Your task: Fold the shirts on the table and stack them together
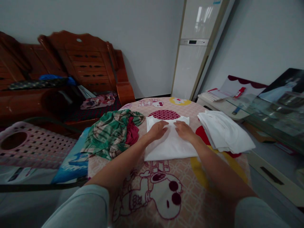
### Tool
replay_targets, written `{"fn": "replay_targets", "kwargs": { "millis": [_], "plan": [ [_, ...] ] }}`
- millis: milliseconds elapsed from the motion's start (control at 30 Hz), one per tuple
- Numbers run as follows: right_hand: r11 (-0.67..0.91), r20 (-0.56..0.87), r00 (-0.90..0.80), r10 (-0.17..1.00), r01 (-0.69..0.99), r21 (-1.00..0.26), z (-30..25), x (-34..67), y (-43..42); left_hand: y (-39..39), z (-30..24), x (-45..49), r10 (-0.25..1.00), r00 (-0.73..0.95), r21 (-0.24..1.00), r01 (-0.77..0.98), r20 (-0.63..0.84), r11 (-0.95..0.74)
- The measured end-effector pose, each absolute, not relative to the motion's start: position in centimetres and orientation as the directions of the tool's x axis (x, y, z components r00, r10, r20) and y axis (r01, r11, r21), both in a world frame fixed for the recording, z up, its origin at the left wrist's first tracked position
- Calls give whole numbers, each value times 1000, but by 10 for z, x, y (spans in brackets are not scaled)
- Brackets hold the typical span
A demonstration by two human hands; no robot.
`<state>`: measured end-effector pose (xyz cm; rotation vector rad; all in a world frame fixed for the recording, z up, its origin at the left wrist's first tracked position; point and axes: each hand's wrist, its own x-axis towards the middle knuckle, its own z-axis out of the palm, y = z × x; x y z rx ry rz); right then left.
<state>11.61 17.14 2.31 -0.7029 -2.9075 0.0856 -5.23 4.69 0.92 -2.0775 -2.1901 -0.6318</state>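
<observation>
A folded white garment, perhaps a shirt, lies flat in front of me on the cloth-covered round table. On its far part rests my left hand, fingers extended inward over the fabric. My right hand lies opposite, fingers also stretched out on the garment. A small gap separates the fingertips of the two hands. Both hands are open, palms down. To the right is a stack of folded white clothes. A crumpled green plaid shirt sits on the left, with a dark red cloth partly under it.
The patterned tablecloth covers the table. A pink woven chair and a blue cushion stand at the left. Behind is a wooden sofa. On the right are a glass shelf and a low cabinet.
</observation>
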Motion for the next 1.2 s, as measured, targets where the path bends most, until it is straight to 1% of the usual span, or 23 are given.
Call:
{"fn": "replay_targets", "kwargs": {
  "millis": [67, 133, 200, 267, 333, 400, 467, 500, 567, 600, 667, 700, 767, 833, 900, 1000, 1100, 1133, 1200],
  "plan": [
    [908, 135, -901, 411, 392, -148, 8, 127, 159, 32, -2, -45, 970, -7, 237, 970, 243, -53],
    [905, 167, -892, 420, 396, -159, -6, 137, 152, 20, -10, -41, 979, 2, 195, 980, 205, -43],
    [895, 199, -875, 442, 414, -168, -15, 144, 149, 14, -15, -40, 980, -19, 175, 984, 198, -17],
    [887, 228, -862, 453, 412, -206, -18, 148, 152, 12, -14, -41, 979, -37, 201, 980, 202, -4],
    [872, 260, -846, 465, 388, -298, -14, 152, 159, 14, -9, -46, 975, -63, 281, 960, 213, 1],
    [819, 290, -800, 525, 383, -427, -7, 160, 168, 14, -1, -54, 964, -125, 386, 922, 233, 26],
    [721, 299, -696, 653, 450, -527, 2, 171, 180, 11, 7, -64, 938, -224, 448, 890, 264, 86],
    [662, 295, -622, 725, 512, -548, 7, 177, 185, 7, 10, -70, 917, -288, 453, 880, 277, 140],
    [547, 257, -495, 830, 630, -552, 14, 190, 192, -3, 15, -78, 869, -415, 433, 858, 270, 275],
    [501, 216, -465, 858, 670, -548, 17, 195, 193, -9, 17, -81, 844, -476, 427, 836, 248, 346],
    [460, 119, -475, 872, 710, -533, 19, 202, 192, -21, 17, -82, 804, -566, 436, 779, 182, 451],
    [461, 81, -495, 865, 719, -520, 20, 203, 190, -26, 16, -82, 790, -596, 464, 746, 145, 478],
    [472, 38, -523, 852, 734, -487, 20, 203, 185, -31, 13, -80, 769, -637, 571, 654, 61, 496],
    [466, 15, -514, 857, 764, -446, 19, 200, 181, -32, 11, -77, 748, -663, 692, 526, -31, 494],
    [453, 5, -497, 868, 787, -419, 19, 197, 180, -30, 9, -76, 728, -678, 771, 408, -103, 489],
    [436, 21, -474, 880, 791, -430, 19, 195, 182, -26, 9, -76, 701, -692, 809, 306, -173, 502],
    [406, 55, -444, 894, 754, -517, 16, 197, 185, -26, 8, -77, 718, -644, 826, 234, -264, 513],
    [396, 65, -436, 897, 733, -553, 14, 198, 185, -27, 8, -78, 729, -626, 832, 224, -276, 507],
    [383, 57, -446, 893, 688, -616, 12, 200, 185, -29, 8, -78, 748, -617, 847, 240, -244, 474]
  ]
}}
